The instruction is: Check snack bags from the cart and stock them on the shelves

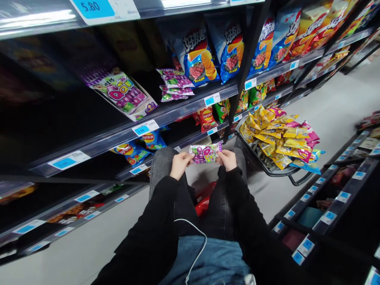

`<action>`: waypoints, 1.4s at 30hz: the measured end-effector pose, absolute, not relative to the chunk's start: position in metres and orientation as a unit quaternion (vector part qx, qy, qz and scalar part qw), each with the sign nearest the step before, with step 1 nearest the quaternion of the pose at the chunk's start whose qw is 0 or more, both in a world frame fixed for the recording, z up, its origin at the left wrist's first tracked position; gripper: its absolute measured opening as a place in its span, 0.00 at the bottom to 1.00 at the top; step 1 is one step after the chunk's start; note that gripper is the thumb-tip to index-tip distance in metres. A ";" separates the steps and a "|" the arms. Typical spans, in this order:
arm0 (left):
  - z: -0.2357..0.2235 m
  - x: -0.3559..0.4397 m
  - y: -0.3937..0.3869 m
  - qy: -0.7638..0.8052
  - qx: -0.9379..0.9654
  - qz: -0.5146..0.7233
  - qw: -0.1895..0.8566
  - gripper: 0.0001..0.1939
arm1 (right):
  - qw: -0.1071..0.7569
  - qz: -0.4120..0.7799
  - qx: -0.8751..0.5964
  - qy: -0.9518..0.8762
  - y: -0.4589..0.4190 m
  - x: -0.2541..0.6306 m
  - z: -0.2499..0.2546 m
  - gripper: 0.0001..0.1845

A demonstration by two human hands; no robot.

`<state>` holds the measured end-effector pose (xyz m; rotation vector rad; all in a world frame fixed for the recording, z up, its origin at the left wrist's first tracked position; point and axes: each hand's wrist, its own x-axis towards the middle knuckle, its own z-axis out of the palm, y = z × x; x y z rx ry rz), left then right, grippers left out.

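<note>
Between my two hands is a small purple and white packet of QQ gummy candy (205, 153), held above my knees with its printed side facing up. My left hand (180, 163) pinches one end of it, and my right hand (228, 158) pinches the other. Ahead on the shelf lies a row of matching gummy packets (127, 96), laid one behind another. To its right is a short stack of the same purple packets (175, 84), in front of blue chip bags (197, 55).
A black basket (274, 173) heaped with yellow and pink snack packets (279, 136) stands on the floor to my right. Shelf edges with blue price tags (145, 128) run across in front. Another low shelf rack (335, 202) stands at the right. A white cable (204, 241) hangs over my lap.
</note>
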<state>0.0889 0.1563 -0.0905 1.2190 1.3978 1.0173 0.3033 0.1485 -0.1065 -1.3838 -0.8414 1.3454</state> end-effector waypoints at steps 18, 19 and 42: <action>-0.085 0.085 0.156 0.563 0.473 0.444 0.511 0.18 | 0.530 0.499 -0.549 -0.411 0.144 0.305 -0.106 0.16; -0.083 0.085 0.155 0.549 0.468 0.453 0.523 0.20 | 0.550 0.505 -0.528 -0.404 0.144 0.305 -0.104 0.16; -0.091 0.091 0.157 0.523 0.507 0.450 0.517 0.15 | 0.594 0.523 -0.494 -0.360 0.151 0.304 -0.119 0.25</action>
